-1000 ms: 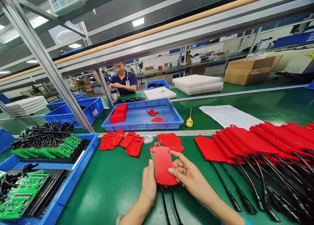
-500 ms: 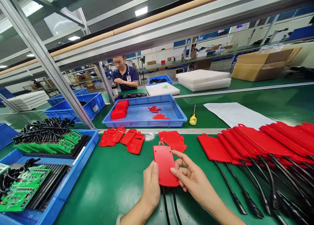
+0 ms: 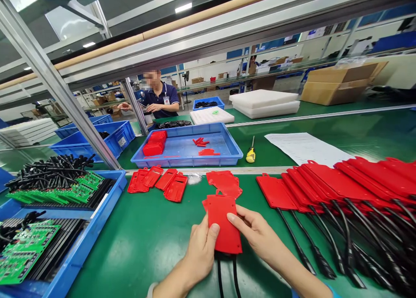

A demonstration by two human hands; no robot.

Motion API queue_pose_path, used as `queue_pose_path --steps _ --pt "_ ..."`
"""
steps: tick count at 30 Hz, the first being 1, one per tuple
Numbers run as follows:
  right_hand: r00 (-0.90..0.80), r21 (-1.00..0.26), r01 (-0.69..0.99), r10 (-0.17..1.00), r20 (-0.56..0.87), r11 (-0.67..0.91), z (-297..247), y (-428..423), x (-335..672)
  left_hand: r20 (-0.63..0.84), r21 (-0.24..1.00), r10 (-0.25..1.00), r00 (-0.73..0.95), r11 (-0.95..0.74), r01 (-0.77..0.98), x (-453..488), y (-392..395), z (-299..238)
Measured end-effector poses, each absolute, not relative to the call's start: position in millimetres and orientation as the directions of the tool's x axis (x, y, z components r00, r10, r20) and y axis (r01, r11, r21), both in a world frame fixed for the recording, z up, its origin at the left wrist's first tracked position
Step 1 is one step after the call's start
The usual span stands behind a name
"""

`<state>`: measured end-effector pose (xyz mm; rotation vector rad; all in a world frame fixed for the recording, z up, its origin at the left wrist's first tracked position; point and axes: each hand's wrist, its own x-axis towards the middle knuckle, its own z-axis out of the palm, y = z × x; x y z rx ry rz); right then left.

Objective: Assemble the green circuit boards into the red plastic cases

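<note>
Both hands hold a flat red plastic case [image 3: 223,222] low in the middle of the view, with two black cables [image 3: 226,275] hanging from its near end. My left hand [image 3: 200,247] grips its left edge, thumb on top. My right hand [image 3: 256,233] pinches the right edge with thumb and fingers. Just beyond the case lies a small pile of red covers [image 3: 224,181] on the green bench.
A long overlapping row of red cases with black cables [image 3: 341,189] fills the right side. Loose red shells [image 3: 159,181], a blue tray [image 3: 227,157], a yellow-handled screwdriver [image 3: 251,155], and a paper sheet [image 3: 302,148] lie ahead. Blue bins of green circuit boards [image 3: 48,207] stand left. A person works opposite.
The red case has moved nearer to me and now lies flatter, broad face up. Both hands have closed more tightly on its edges. The camera dipped slightly.
</note>
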<state>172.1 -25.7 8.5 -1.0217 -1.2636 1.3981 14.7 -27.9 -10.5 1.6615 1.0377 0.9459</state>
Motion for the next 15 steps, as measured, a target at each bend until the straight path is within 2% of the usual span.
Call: queue_pose_path --steps 3,5,8,10,12,15 --pt "-0.184 -0.962 -0.251 0.981 -0.066 -0.112 8.1 -23.1 174.2 0.143 0.906 0.892 0.43 -0.292 0.305 8.9 -24.7 -8.9" --pt "-0.198 -0.901 -0.376 0.968 -0.152 -0.218 3.7 -19.4 177.3 0.26 0.83 0.857 0.444 -0.433 0.351 2.0 -21.6 -5.1" --pt "-0.203 -0.76 -0.558 0.942 -0.266 -0.334 -5.5 -15.6 177.9 0.471 0.621 0.682 0.559 -0.707 0.339 -7.3 -17.4 2.4" --pt "-0.227 -0.685 -0.62 0.923 -0.311 -0.383 -11.8 -17.0 171.8 0.521 0.519 0.537 0.663 -0.816 0.253 -9.3 -16.2 6.3" --pt "-0.283 -0.649 -0.626 0.902 -0.326 -0.432 -17.1 -21.4 161.5 0.549 0.521 0.476 0.687 -0.838 0.164 -8.0 -16.9 7.9" --pt "-0.349 -0.662 -0.578 0.878 -0.329 -0.477 -21.3 -28.4 148.6 0.596 0.605 0.515 0.616 -0.793 0.078 -4.8 -20.5 6.2"
